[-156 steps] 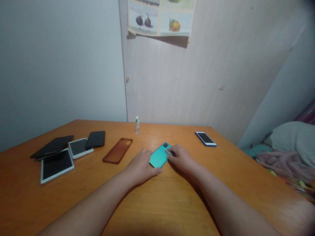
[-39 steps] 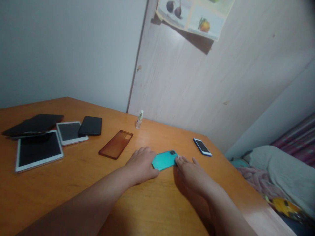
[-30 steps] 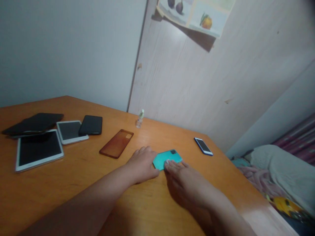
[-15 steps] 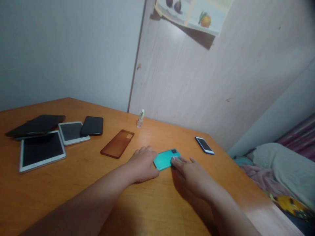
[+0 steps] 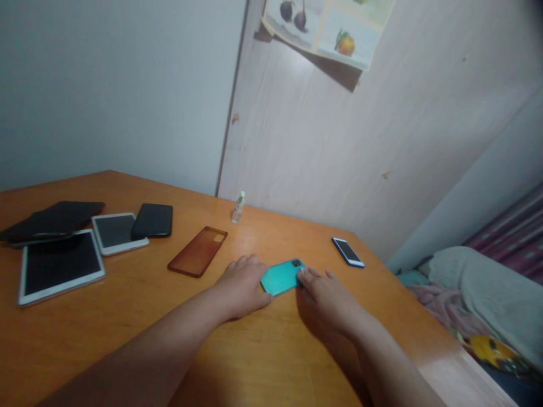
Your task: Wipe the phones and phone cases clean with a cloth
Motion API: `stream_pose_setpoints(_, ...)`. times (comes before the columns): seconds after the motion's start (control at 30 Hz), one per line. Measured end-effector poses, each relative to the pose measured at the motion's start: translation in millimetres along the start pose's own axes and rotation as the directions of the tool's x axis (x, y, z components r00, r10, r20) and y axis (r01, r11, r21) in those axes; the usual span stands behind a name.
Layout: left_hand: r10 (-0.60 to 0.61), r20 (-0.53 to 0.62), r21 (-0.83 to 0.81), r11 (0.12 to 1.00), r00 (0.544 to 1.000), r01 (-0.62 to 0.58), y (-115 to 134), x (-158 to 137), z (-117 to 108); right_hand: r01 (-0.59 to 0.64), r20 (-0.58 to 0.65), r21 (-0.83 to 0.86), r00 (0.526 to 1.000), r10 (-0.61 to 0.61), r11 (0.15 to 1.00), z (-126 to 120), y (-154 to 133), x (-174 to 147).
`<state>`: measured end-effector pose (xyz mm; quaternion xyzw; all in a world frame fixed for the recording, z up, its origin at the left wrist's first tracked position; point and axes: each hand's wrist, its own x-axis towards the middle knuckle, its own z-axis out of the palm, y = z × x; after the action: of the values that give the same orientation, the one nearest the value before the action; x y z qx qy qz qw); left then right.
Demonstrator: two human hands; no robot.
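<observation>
Both hands lie flat, fingers spread: left hand (image 5: 241, 282) and right hand (image 5: 324, 291) touch the teal phone's (image 5: 280, 277) ends on the worktop (image 5: 263, 362).

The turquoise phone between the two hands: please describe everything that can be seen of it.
The turquoise phone lies flat on the orange wooden table, back side up, so no screen shows. Its back looks smooth and plain, with a small dark camera block at the far right corner. The left hand rests against its near left end, and the fingertips of the right hand touch its right end.
</observation>
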<state>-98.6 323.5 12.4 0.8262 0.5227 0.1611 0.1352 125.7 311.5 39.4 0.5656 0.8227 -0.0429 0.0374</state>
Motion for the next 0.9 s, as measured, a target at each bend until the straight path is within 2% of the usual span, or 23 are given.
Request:
stream_pose_setpoints(0.07, 0.001, -0.001, 0.010, 1.000, 1.000, -0.001, 0, 0, 1, 0.172, 0.005, 0.081, 0.985, -0.172, 0.982, 0, -7, -5)
stream_pose_setpoints(0.13, 0.005, -0.002, 0.019, 1.000, 1.000, -0.005, -1, 1, 1, 0.259, 0.013, 0.132, 0.965, -0.262, 0.957, 0, -9, -7)
stream_pose_setpoints(0.17, 0.007, -0.003, 0.021, 1.000, 1.000, -0.007, -1, 1, 1, 0.236, 0.014, 0.127, 0.971, -0.240, 0.963, 0, -7, -6)
stream_pose_setpoints(0.23, 0.007, -0.007, 0.019, 1.000, 1.000, -0.007, -1, 1, 1, 0.088, 0.010, 0.066, 0.996, -0.088, 0.994, 0, 0, -1)
stream_pose_setpoints(0.3, 0.004, -0.011, 0.014, 1.000, 1.000, -0.004, 0, 1, 1, -0.066, -0.004, 0.001, 0.998, 0.066, 0.998, 1, 6, 4)
stream_pose_setpoints(0.33, 0.002, -0.012, 0.013, 1.000, 1.000, -0.002, 0, 1, 1, -0.097, -0.014, -0.013, 0.995, 0.097, 0.995, 2, 6, 5)
stream_pose_setpoints(0.4, 0.001, -0.009, 0.021, 1.000, 1.000, -0.001, 1, 1, 1, -0.035, -0.035, 0.010, 0.999, 0.036, 0.999, 4, 0, 3)
stream_pose_setpoints(0.5, 0.000, -0.004, 0.030, 1.000, 1.000, 0.000, 1, 1, 1, 0.201, -0.031, 0.120, 0.980, -0.198, 0.972, 6, -12, -3)
stream_pose_setpoints(0.53, 0.000, -0.003, 0.030, 1.000, 1.000, 0.000, 1, 1, 1, 0.244, -0.020, 0.148, 0.970, -0.244, 0.958, 6, -13, -3)
stream_pose_setpoints(0.6, -0.001, -0.006, 0.028, 1.000, 1.000, 0.001, 1, 1, 1, 0.210, -0.004, 0.147, 0.977, -0.212, 0.966, 8, -9, 0)
stream_pose_setpoints(0.7, 0.003, -0.013, 0.026, 1.000, 1.000, -0.003, 1, 1, 1, -0.032, -0.033, 0.063, 0.999, 0.034, 0.997, 11, 5, 13)
stream_pose_setpoints(0.77, 0.006, -0.013, 0.023, 1.000, 1.000, -0.005, 1, 1, 1, -0.120, -0.057, 0.043, 0.991, 0.122, 0.992, 13, 11, 19)
stream_pose_setpoints(0.83, 0.008, -0.015, 0.025, 1.000, 1.000, -0.008, 1, 1, 2, -0.063, -0.062, 0.071, 0.996, 0.068, 0.995, 16, 11, 20)
stream_pose_setpoints(0.9, 0.010, -0.020, 0.029, 1.000, 1.000, -0.010, 0, 1, 3, 0.058, -0.051, 0.120, 0.997, -0.052, 0.991, 17, 8, 19)
